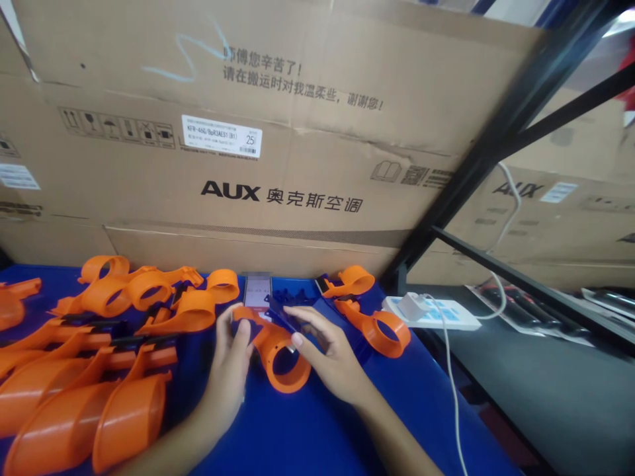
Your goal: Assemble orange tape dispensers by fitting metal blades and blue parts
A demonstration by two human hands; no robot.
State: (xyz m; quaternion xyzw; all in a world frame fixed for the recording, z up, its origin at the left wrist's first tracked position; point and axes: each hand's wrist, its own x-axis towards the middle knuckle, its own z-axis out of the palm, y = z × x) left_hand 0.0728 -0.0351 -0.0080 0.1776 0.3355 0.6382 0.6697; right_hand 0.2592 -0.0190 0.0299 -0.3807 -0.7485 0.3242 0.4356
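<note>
In the middle of the head view, my left hand (232, 354) is closed around the arm of an orange plastic part (290, 382), which has a wide open ring at its lower end. My right hand (330, 350) pinches a small dark blue plastic piece (282, 316) just above that ring. Whether the blue piece touches the orange part cannot be made out. Behind my hands a phone (258, 292) with a lit screen leans near the cardboard. Several small blue pieces (295, 296) lie to the phone's right.
Many similar orange parts (131, 416) crowd the blue table (278, 436) on the left. Two more orange parts (384, 334) lie at right. A white power strip (454, 314) with a cable borders a grey surface. A big cardboard box (297, 158) and black metal frame (466, 152) stand behind.
</note>
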